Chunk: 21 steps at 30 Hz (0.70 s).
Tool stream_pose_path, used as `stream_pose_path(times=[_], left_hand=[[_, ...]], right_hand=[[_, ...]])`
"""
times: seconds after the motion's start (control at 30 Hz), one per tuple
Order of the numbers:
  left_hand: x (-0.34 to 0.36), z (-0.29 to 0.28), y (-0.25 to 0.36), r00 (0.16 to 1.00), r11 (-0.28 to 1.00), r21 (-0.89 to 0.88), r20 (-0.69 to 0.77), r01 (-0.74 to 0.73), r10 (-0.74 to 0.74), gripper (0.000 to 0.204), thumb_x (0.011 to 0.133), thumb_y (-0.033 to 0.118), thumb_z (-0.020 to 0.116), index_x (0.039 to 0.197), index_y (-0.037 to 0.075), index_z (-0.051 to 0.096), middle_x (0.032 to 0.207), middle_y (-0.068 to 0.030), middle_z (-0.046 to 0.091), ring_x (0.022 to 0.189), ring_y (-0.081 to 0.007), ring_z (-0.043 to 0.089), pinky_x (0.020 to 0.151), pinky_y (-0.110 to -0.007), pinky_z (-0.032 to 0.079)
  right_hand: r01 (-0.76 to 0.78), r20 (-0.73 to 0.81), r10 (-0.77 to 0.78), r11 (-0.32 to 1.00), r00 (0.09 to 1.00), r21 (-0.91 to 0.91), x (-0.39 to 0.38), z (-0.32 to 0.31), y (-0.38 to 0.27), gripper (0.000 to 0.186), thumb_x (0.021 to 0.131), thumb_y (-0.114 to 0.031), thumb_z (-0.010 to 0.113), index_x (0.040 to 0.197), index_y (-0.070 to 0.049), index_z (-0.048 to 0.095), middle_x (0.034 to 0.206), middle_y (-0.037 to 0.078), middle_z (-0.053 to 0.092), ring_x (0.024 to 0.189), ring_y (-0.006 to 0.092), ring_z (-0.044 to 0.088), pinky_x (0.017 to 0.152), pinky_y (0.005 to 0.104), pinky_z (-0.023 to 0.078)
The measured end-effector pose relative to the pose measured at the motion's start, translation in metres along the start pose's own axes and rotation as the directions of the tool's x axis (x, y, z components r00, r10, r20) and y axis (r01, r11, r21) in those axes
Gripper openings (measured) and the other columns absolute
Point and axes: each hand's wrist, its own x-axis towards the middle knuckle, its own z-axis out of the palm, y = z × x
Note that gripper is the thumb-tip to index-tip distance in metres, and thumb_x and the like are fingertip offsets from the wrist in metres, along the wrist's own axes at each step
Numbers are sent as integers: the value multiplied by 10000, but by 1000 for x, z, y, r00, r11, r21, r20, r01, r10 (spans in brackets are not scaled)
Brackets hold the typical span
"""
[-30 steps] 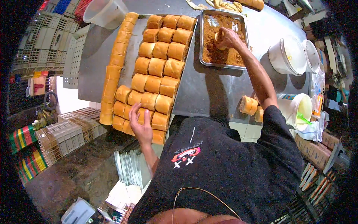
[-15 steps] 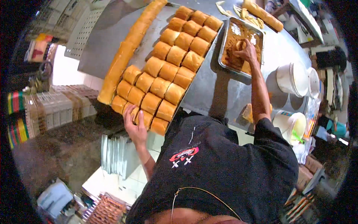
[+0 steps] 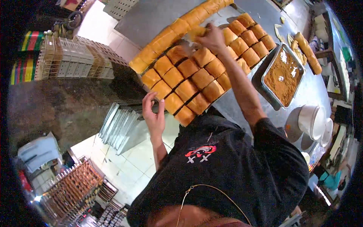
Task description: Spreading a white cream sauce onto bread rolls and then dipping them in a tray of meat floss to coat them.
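Observation:
Rows of golden cut bread rolls (image 3: pixel 186 89) stand close together on a sheet that slants across the metal table. My right hand (image 3: pixel 212 39) reaches over the rows, fingers closed on a roll piece (image 3: pixel 197 33) that is partly blurred. A long bread loaf (image 3: pixel 179 28), scored across, lies beyond the rows. By the near left corner of the rows is my left hand (image 3: pixel 154 115), fingers curved and thumb apart, the fingertips beside the corner roll. It holds nothing that I can see. To the right, brown crumbs fill a metal tray (image 3: pixel 273 56).
Another long loaf (image 3: pixel 308 53) and peeled strips of crust (image 3: pixel 295 47) lie behind the crumb tray. White buckets (image 3: pixel 312 121) stand at the right. Stacked crates (image 3: pixel 75 58) and thin metal sheets (image 3: pixel 119 123) are on the left, with a loaded rack (image 3: pixel 73 185) below them.
My right hand has left the crumb tray and moved left over the rolls with a piece. My left hand has come off the rolls' tops to their corner. The view has turned.

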Motion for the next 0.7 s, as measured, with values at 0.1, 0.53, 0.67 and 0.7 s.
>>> stream_pose_path(times=[0.1,0.53,0.67,0.7], left_hand=[[5,2,2,999,1000,1,42,-25,25,271,920,153,650,1167,46,614,1270,-90,574,1161,-233,542,946,-355,429],[25,19,-16,974,998,-58,224,-2,15,352,971,147,600,1287,0,548,1293,-101,546,1200,-223,540,974,-359,421],[43,53,11,930,994,-21,351,-106,106,352,940,120,618,1258,-24,564,1281,-126,558,1199,-247,535,986,-387,419],[43,62,14,920,991,-48,368,-123,132,343,941,121,616,1248,-23,569,1281,-124,561,1199,-248,534,989,-390,417]], right_hand=[[-114,-17,121,869,993,-481,5,52,7,857,571,-503,879,1227,-64,543,1056,151,685,1087,324,584,931,556,402],[-649,-813,-46,576,581,-496,-206,-175,206,547,834,-424,671,1035,68,541,984,229,585,932,375,576,814,466,477],[-771,-793,288,550,537,-322,-250,-171,272,605,802,-401,663,1087,112,518,1034,271,602,936,420,592,842,515,483],[-720,-732,425,682,533,-128,-243,-170,268,610,793,-391,655,1103,115,512,1026,289,613,937,440,601,843,523,488]])
